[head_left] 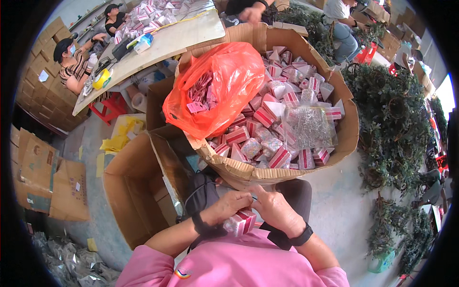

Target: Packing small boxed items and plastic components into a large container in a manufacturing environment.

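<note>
Above my lap, my left hand [233,205] is closed at the top of a small wedge-shaped pack [240,223], white with a dark pink band and wrapped in clear plastic. Right beside it, my right hand [276,209] pinches at the same spot, fingertips almost touching the left ones. Something thin and pale shows between the fingers, too small to name. Just ahead stands a large cardboard box [345,136] full of similar packs [278,157]. On them rest a clear tray of fine metal pieces [310,126] and a red plastic bag [234,71] holding pink printed tags [202,93].
An open cardboard box [119,191] stands at my left. Beyond it, a long table [191,36] carries more packs, with people seated around it. Dark green artificial foliage [389,124] is heaped on the right. Silvery plastic-wrapped items [71,263] lie at lower left.
</note>
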A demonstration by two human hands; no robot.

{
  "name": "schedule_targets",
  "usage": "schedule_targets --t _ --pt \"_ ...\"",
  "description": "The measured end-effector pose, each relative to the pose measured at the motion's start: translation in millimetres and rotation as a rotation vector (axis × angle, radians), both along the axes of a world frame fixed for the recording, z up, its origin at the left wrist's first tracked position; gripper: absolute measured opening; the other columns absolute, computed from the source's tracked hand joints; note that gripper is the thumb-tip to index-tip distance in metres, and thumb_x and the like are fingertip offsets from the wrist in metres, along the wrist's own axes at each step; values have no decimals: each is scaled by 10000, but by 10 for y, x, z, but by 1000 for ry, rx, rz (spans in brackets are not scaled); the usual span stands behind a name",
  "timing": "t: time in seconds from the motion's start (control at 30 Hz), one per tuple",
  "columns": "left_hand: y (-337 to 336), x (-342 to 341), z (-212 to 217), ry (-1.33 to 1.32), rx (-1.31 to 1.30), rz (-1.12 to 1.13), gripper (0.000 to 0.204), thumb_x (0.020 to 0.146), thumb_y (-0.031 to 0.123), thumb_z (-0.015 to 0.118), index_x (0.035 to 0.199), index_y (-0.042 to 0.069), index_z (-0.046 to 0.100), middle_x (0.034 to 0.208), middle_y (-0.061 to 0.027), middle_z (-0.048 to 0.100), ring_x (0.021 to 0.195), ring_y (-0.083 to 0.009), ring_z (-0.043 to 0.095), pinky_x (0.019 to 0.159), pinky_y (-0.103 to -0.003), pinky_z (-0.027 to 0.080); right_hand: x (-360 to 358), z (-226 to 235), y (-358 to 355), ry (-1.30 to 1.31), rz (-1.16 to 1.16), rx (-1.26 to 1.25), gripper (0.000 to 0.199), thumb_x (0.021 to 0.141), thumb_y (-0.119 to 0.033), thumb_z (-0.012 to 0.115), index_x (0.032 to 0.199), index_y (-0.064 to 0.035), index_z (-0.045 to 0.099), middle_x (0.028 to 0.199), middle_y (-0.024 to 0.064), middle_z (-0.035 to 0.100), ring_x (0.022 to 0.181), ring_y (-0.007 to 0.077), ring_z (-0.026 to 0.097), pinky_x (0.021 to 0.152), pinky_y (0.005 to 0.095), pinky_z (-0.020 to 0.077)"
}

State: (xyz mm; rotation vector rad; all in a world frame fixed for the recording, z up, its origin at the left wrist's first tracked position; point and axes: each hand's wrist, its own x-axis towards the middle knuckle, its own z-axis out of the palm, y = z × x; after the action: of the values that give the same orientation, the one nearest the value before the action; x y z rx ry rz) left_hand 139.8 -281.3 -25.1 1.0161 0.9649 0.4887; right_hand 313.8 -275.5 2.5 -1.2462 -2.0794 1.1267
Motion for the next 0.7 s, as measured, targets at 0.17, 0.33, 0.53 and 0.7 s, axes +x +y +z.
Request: schedule_targets --t 0.17,0.33,0.53,0.7 --pt "-40 -9 46 -31 -43 -47 297 905 283 450 781 30 544 655 21 482 588 -52 436 547 -197 356 20 63 41 -62 133 -60 365 753 -85 572 1097 -32 460 707 213 588 681 367 587 603 410 468" --pt "-107 -40 -18 -144 -269 -133 290 917 267 409 796 39 543 654 18 467 581 -50 399 530 -194 335 17 114 58 -39 267 -225 462 753 -109 558 1183 -24 410 691 195 597 665 335 602 614 386 468" --pt "-145 -71 -75 -92 -259 -69 271 908 215 378 836 32 565 696 -6 520 608 -61 453 547 -195 364 -12 18 34 76 244 -279 389 754 -115 556 1107 -16 427 664 169 593 636 312 600 586 376 458" --pt "-148 -145 -212 -166 -194 -71 289 908 224 373 858 28 579 744 -42 588 675 -92 537 603 -212 414 -47 -84 -65 42 212 -13 193 756 -118 573 891 -25 472 668 153 594 634 326 587 569 388 456"
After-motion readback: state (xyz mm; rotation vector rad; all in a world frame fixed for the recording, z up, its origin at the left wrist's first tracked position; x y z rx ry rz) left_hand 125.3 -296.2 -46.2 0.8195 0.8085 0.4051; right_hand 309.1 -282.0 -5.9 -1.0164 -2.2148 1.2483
